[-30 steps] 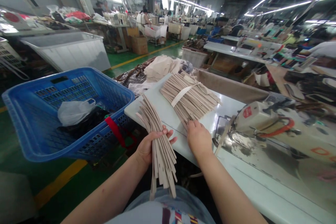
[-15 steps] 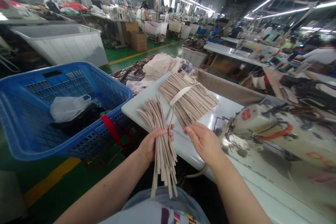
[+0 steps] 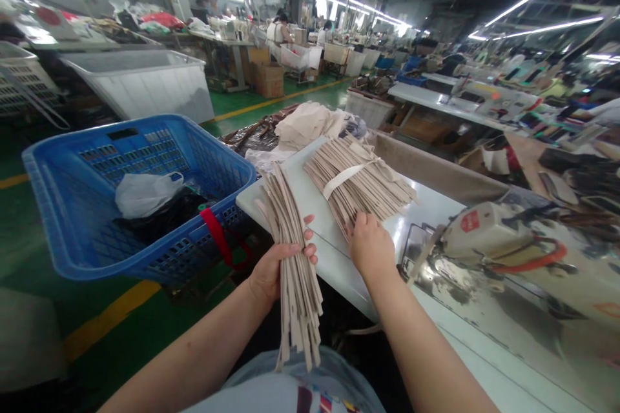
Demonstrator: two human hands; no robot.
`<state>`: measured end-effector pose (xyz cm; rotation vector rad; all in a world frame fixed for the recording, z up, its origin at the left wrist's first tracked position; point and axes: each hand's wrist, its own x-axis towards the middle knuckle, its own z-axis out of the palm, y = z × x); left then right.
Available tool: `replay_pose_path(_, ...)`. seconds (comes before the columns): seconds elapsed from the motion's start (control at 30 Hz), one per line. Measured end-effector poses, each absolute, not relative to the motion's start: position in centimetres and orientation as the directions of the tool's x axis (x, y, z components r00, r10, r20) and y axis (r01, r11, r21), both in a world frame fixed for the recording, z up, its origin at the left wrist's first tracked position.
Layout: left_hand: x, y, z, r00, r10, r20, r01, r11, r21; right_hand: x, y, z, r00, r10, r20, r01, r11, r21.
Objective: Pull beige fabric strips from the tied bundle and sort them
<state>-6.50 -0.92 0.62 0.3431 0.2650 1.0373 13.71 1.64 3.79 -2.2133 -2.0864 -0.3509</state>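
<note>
A bundle of long, narrow beige strips (image 3: 298, 300) is gripped in my left hand (image 3: 270, 270), thumb across the front and fingertips showing on the right side. The strips fan slightly at both ends, the lower ends hanging above my lap. My right hand (image 3: 372, 250) is at the near edge of a flat pile of similar beige strips (image 3: 387, 192) on the pale tabletop (image 3: 334, 268). Its fingers are pinched together on the strip ends there, though the fingertips are partly hidden. A wider cream band (image 3: 343, 179) lies across the pile.
A sewing machine (image 3: 513, 242) stands on the table at the right. To the left is a blue plastic basket (image 3: 145, 264) with a white bag (image 3: 145, 193) and red strap (image 3: 216, 235). Cream fabric pieces (image 3: 310, 124) lie beyond the table. Other people work far back.
My right hand has moved forward onto the pile's near edge. A loose strip that curved beside my left hand now lies along the bundle. The camera view has shifted left.
</note>
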Motion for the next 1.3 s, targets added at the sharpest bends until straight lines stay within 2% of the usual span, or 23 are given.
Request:
replay_pose_path(0.07, -6.2, -0.8, 0.3, 0.493, 0.864, -0.101, -0.792, 0.494, 0.36, 14.4, 1.5, 4.1, 0.11, 0.972, 0.206, 0.994, -0.113, -0.001)
replay_pose_path(0.17, -5.8, -0.7, -0.4, 0.502, 0.848, -0.17, -0.784, 0.53, 0.324, 16.0, 1.4, 4.6, 0.178, 0.971, 0.162, 0.954, -0.13, -0.271)
replay_pose_path(0.23, -5.5, -0.6, -0.7, 0.523, 0.833, -0.181, -0.769, 0.553, 0.321, 17.0, 1.7, 4.8, 0.2, 0.974, 0.105, 0.902, -0.141, -0.408)
replay_pose_path(0.3, -5.2, -0.5, -0.6, 0.554, 0.814, -0.176, -0.749, 0.58, 0.32, 17.8, 2.0, 4.9, 0.2, 0.978, 0.058, 0.874, -0.152, -0.461)
replay_pose_path(0.4, -4.7, -0.3, -0.1, 0.576, 0.798, -0.176, -0.734, 0.6, 0.318, 18.2, 2.6, 5.1, 0.19, 0.981, 0.042, 0.867, -0.148, -0.476)
replay_pose_path(0.53, -4.2, -0.2, 0.3, 0.593, 0.791, -0.153, -0.74, 0.609, 0.284, 17.5, 2.4, 5.8, 0.215, 0.968, 0.13, 0.903, -0.146, -0.404)
replay_pose_path(0.7, -4.1, -0.3, 0.0, 0.546, 0.814, -0.198, -0.761, 0.581, 0.289, 17.2, 1.0, 7.1, 0.171, 0.928, 0.331, 0.985, -0.159, -0.063)
replay_pose_path(0.8, -3.9, -0.2, -0.2, 0.535, 0.802, -0.265, -0.754, 0.595, 0.278, 17.2, 0.3, 7.3, 0.095, 0.916, 0.39, 0.992, -0.118, 0.035)
replay_pose_path(0.93, -3.5, 0.2, -0.3, 0.564, 0.773, -0.292, -0.74, 0.63, 0.238, 16.7, -1.1, 6.8, 0.019, 0.891, 0.454, 0.998, -0.041, 0.038)
replay_pose_path(1.03, -3.0, 0.5, -0.3, 0.557, 0.774, -0.301, -0.735, 0.629, 0.255, 16.1, -2.7, 6.2, -0.048, 0.872, 0.487, 0.998, 0.025, 0.054)
replay_pose_path(1.23, -2.5, 0.8, -0.2, 0.647, 0.736, -0.2, -0.688, 0.676, 0.263, 14.7, -5.8, 4.9, -0.151, 0.849, 0.506, 0.988, 0.152, 0.04)
replay_pose_path(1.3, -2.4, 0.9, -0.4, 0.685, 0.706, -0.18, -0.659, 0.706, 0.261, 14.4, -6.5, 4.6, -0.215, 0.849, 0.483, 0.976, 0.207, 0.071)
